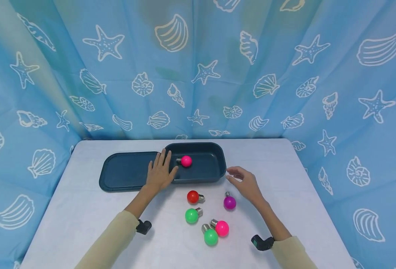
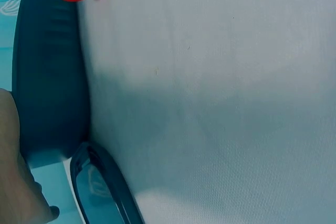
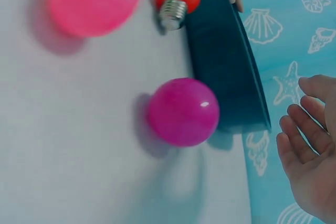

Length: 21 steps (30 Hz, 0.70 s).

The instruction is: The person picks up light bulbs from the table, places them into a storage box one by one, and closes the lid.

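My left hand (image 1: 159, 174), fingers spread, lies over the left end of a dark blue box (image 1: 200, 178), at its rim. A pink light bulb (image 1: 186, 161) lies on its side in the box. Beside the box's right front corner hovers my right hand (image 1: 246, 182), its fingers loosely bent and nothing between them; the right wrist view shows its palm and fingers (image 3: 300, 135). Closest to that hand on the table is a purple light bulb (image 1: 229, 203). A red light bulb (image 1: 193, 197) lies in front of the box.
A flat dark blue lid (image 1: 124, 172) lies left of the box. Nearer on the white table (image 1: 171, 239) are a green bulb (image 1: 191, 216), another green bulb (image 1: 211, 237) and a second pink bulb (image 1: 222, 228). A blue shell-patterned curtain (image 1: 198, 101) hangs behind.
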Each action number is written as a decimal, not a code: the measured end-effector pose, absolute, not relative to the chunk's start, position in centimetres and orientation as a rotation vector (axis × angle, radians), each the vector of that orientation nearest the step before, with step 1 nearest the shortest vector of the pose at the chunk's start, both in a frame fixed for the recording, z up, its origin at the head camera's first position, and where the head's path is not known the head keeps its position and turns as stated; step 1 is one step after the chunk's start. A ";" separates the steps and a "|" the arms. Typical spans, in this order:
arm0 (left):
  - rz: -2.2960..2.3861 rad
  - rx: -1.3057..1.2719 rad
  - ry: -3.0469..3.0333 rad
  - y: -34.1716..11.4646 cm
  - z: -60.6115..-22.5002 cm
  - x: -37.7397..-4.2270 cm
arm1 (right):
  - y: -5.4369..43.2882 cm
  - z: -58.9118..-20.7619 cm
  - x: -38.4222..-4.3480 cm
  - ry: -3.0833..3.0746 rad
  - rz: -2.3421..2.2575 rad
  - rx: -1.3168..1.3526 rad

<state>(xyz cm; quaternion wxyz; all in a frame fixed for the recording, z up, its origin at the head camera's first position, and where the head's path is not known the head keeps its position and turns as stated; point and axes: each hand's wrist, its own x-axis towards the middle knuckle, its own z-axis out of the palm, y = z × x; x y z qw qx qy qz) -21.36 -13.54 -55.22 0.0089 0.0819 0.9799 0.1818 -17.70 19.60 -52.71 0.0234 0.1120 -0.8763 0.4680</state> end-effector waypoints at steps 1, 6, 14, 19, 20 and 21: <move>0.560 0.252 3.055 -13.5 -55.2 -21.4 | 19.9 -52.9 -17.2 -2.719 1.447 0.325; 0.539 0.241 3.043 -13.4 -55.1 -21.4 | 21.1 -54.0 -15.1 -2.721 1.439 0.261; 0.569 0.239 3.042 -13.5 -55.0 -21.4 | 21.5 -56.0 -12.3 -2.702 1.469 0.188; 0.571 0.244 3.047 -13.5 -55.0 -21.4 | 21.0 -57.2 -11.0 -2.722 1.494 0.133; 0.571 0.245 3.048 -13.5 -55.0 -21.4 | 20.9 -57.5 -10.8 -2.727 1.504 0.120; 0.574 0.248 3.049 -13.5 -55.0 -21.4 | 20.8 -57.7 -10.7 -2.734 1.515 0.104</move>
